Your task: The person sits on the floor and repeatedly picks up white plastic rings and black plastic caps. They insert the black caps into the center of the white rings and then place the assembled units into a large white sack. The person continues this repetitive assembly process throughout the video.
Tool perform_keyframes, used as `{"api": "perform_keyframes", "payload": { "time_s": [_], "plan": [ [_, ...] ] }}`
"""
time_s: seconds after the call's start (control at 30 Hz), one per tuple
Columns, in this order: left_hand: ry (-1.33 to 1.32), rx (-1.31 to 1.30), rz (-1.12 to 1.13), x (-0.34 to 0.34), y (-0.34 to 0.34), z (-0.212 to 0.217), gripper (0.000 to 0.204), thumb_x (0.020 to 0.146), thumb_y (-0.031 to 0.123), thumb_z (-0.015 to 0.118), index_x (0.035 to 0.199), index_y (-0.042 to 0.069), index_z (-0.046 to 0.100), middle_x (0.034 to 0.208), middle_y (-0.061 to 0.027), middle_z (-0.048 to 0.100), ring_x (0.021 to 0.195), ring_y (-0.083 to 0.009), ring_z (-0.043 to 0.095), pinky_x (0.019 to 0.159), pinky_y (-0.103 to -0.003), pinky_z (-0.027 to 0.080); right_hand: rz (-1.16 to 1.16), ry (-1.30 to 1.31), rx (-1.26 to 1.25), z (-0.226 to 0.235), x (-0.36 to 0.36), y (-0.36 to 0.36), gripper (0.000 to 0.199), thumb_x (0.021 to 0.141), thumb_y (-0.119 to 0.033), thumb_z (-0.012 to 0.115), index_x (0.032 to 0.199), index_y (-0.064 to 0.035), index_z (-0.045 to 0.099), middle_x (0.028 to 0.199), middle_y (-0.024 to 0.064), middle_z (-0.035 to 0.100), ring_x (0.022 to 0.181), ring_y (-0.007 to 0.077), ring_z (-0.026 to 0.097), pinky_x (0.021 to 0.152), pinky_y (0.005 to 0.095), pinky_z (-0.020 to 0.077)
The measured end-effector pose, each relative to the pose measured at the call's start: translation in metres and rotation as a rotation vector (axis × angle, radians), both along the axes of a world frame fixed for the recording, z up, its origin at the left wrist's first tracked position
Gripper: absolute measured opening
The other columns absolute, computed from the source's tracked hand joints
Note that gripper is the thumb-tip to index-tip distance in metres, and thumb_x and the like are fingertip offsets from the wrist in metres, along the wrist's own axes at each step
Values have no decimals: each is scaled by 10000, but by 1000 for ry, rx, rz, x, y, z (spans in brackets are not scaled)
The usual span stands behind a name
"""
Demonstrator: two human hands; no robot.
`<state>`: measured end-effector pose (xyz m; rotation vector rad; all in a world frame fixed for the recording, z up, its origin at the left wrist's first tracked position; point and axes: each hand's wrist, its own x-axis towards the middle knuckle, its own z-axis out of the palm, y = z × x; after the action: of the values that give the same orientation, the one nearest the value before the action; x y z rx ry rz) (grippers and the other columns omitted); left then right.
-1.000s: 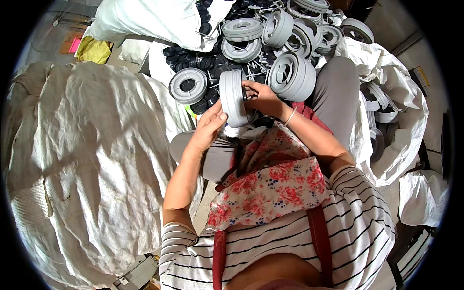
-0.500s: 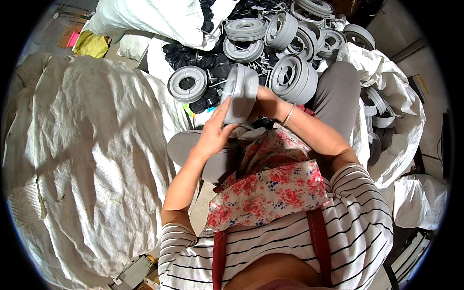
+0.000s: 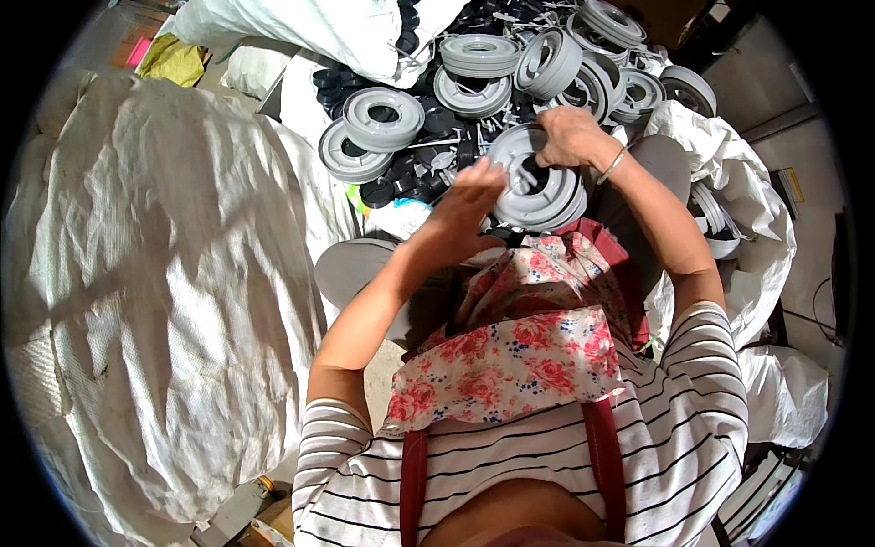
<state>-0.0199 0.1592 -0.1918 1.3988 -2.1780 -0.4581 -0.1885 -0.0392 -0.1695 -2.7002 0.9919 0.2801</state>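
A stack of grey plastic rings (image 3: 567,193) tilts just beyond my lap, its top ring facing up toward me. My right hand (image 3: 572,137) is closed round the far right rim of this stack. Close by its left side, my left hand (image 3: 463,208) is open with fingers stretched out, slightly blurred. I cannot tell whether those fingertips touch the rim. Farther left, one grey ring piece (image 3: 384,139) lies partly on top of another grey ring (image 3: 339,164). Black plastic caps (image 3: 424,178) and thin white plastic bits lie loose around them.
More grey rings (image 3: 478,55) are heaped at the back and right. A white sack (image 3: 310,32) lies at the back left. Another large white sack (image 3: 173,301) fills the left side. An opened white sack (image 3: 761,246) on the right holds grey rings.
The rings I held between both hands now rest on the ring at the left. Both hands have moved to another stack, which has come nearer and to the left.
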Motion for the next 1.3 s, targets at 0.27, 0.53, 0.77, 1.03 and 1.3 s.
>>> {"api": "perform_keyframes", "payload": {
  "time_s": [0.27,0.53,0.77,1.03,1.3],
  "plan": [
    [495,347,468,5,22,6,577,663,229,799,1120,-25,556,1057,-168,610,1044,-262,566,905,-359,440,-258,-459,582,-49,51,-28,406,765,-370,718,728,22,619,690,137,646,679,252,636,668,355,507],
    [918,354,732,31,39,18,410,698,147,786,1038,18,596,930,-41,647,821,-97,587,777,-279,485,210,-270,239,-153,109,0,385,710,-64,518,1071,-9,641,1093,259,586,1023,386,577,907,402,465],
    [1508,302,811,44,44,10,385,914,244,583,1119,-81,557,1084,-170,628,1024,-251,614,937,-399,477,-239,-604,357,-70,77,11,345,680,-286,792,804,5,654,1104,282,585,1008,389,593,912,375,465],
    [1685,331,615,8,23,10,387,928,237,572,1198,-30,497,1115,-119,613,1020,-215,604,940,-377,471,-40,-1045,616,-31,48,84,605,680,-257,771,1156,46,554,1290,247,508,1195,303,513,984,338,413],
    [1455,459,686,17,38,16,425,869,215,665,1180,-46,539,1094,-109,621,965,-176,607,872,-330,487,295,-1039,125,-38,49,94,564,600,-119,731,1097,22,505,1003,205,535,995,371,538,845,398,459]
  ]
}}
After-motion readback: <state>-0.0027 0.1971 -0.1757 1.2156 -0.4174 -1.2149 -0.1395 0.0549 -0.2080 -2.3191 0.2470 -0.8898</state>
